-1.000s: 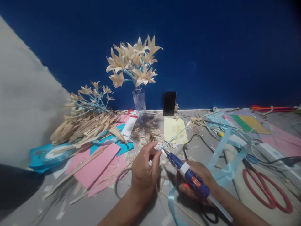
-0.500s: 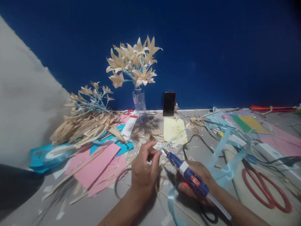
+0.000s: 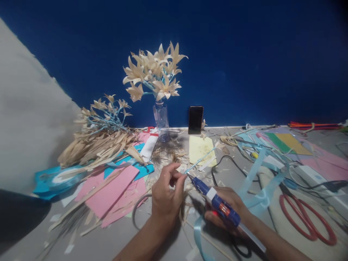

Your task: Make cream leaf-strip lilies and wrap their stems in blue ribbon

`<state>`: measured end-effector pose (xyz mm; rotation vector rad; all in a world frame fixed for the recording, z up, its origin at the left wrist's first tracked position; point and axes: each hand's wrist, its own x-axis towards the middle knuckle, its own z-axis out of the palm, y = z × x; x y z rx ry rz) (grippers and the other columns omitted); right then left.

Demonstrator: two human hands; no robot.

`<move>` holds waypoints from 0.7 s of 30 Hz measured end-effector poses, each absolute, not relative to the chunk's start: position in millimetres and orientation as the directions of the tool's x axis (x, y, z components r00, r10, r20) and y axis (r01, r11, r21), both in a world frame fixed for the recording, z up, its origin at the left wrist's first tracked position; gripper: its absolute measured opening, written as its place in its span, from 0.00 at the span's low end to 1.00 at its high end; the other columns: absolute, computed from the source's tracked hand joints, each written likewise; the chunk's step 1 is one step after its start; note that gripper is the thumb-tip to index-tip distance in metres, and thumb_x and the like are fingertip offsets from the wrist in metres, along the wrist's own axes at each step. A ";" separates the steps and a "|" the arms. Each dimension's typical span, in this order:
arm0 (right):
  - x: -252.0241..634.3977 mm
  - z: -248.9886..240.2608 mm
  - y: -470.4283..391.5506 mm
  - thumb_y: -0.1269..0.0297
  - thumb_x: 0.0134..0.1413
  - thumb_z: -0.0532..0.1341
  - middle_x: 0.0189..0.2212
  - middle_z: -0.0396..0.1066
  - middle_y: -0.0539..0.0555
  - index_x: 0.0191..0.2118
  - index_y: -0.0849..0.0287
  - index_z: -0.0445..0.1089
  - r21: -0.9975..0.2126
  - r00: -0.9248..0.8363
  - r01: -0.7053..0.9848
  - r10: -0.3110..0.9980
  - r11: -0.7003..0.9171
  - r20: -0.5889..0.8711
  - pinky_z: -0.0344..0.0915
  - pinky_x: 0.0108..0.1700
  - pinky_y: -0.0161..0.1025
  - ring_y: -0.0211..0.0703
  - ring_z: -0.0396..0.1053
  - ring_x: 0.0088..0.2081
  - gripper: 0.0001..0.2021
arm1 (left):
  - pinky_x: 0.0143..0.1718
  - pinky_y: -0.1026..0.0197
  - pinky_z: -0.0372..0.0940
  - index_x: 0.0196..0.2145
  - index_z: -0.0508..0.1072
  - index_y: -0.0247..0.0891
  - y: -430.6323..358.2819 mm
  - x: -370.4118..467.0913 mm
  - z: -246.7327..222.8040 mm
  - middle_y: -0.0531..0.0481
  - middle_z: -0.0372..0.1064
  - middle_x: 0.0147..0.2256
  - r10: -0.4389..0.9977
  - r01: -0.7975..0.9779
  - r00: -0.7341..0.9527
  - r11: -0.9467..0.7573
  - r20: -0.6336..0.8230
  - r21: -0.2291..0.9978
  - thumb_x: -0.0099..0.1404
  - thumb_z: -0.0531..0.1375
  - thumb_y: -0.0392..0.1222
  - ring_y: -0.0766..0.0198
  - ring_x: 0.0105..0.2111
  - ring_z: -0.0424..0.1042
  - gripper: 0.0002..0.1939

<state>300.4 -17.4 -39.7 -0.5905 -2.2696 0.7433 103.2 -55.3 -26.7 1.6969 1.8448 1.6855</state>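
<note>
Thumb and fingers of my left hand (image 3: 168,192) pinch the near end of a thin blue-wrapped stem (image 3: 199,160), which points up and right over a yellow paper (image 3: 199,148). My right hand (image 3: 228,208) is wrapped round a blue glue gun (image 3: 216,199), a clear glue stick (image 3: 252,237) poking from its back. The gun's nozzle is at my left fingertips, by the stem's end; whether they touch is too small to tell. Below the gun a light blue ribbon (image 3: 199,239) hangs in a curl.
A clear bottle (image 3: 161,121) holds pale flowers (image 3: 157,74). Beside it a phone (image 3: 195,120) leans on the wall. Dried husks (image 3: 95,145) and pink paper (image 3: 112,190) lie left; red-handled scissors (image 3: 307,219), cords and a power strip (image 3: 312,177) lie right.
My right hand and the glue gun have shifted slightly left, bringing the nozzle a little closer to my left fingertips. My left hand and the stem have hardly moved.
</note>
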 end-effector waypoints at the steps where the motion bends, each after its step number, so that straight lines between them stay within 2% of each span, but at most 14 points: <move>1: 300.5 -40.0 -17.2 0.56 0.61 0.60 0.22 0.66 0.48 0.28 0.56 0.63 -0.643 -0.671 0.211 0.587 0.737 0.453 0.58 0.27 0.33 0.37 0.63 0.23 0.13 | 0.32 0.64 0.68 0.46 0.70 0.41 -55.3 103.5 -26.0 0.57 0.73 0.27 0.756 0.608 -0.369 -0.242 0.540 0.756 0.65 0.61 0.33 0.67 0.26 0.73 0.12; 9: 299.7 -44.2 -16.7 0.55 0.61 0.60 0.21 0.66 0.49 0.27 0.56 0.63 -0.645 -0.651 0.222 0.604 0.731 0.460 0.58 0.27 0.34 0.38 0.63 0.23 0.14 | 0.32 0.63 0.67 0.45 0.71 0.41 -56.3 104.1 -24.6 0.57 0.73 0.26 0.779 0.548 -0.393 -0.228 0.488 0.805 0.64 0.61 0.35 0.66 0.26 0.73 0.11; 14: 299.2 -44.3 -16.8 0.53 0.62 0.59 0.20 0.62 0.48 0.24 0.56 0.61 -0.648 -0.632 0.223 0.614 0.728 0.472 0.55 0.25 0.34 0.37 0.60 0.21 0.18 | 0.34 0.62 0.67 0.45 0.71 0.41 -55.9 103.3 -24.8 0.57 0.73 0.27 0.794 0.524 -0.404 -0.207 0.455 0.826 0.64 0.61 0.36 0.66 0.27 0.73 0.12; 17: 302.3 -41.4 -14.6 0.54 0.62 0.59 0.21 0.63 0.48 0.26 0.56 0.61 -0.643 -0.638 0.243 0.619 0.726 0.458 0.55 0.26 0.33 0.36 0.60 0.22 0.16 | 0.35 0.62 0.67 0.46 0.70 0.41 -55.5 102.9 -24.8 0.57 0.72 0.27 0.789 0.521 -0.414 -0.203 0.453 0.829 0.64 0.62 0.36 0.66 0.27 0.72 0.12; 19: 305.5 -35.6 -11.9 0.55 0.61 0.60 0.22 0.64 0.48 0.27 0.56 0.61 -0.637 -0.645 0.270 0.627 0.722 0.436 0.55 0.26 0.33 0.37 0.60 0.23 0.15 | 0.36 0.61 0.67 0.45 0.71 0.41 -55.6 103.3 -24.0 0.57 0.72 0.27 0.784 0.505 -0.426 -0.207 0.450 0.838 0.63 0.62 0.36 0.66 0.28 0.72 0.12; 21: 310.1 -27.5 -7.7 0.56 0.60 0.61 0.23 0.66 0.49 0.28 0.57 0.62 -0.611 -0.695 0.336 0.627 0.717 0.354 0.56 0.27 0.34 0.38 0.62 0.24 0.14 | 0.36 0.60 0.67 0.45 0.71 0.41 -55.8 104.0 -21.9 0.57 0.72 0.27 0.789 0.454 -0.449 -0.203 0.420 0.868 0.63 0.62 0.36 0.65 0.28 0.72 0.12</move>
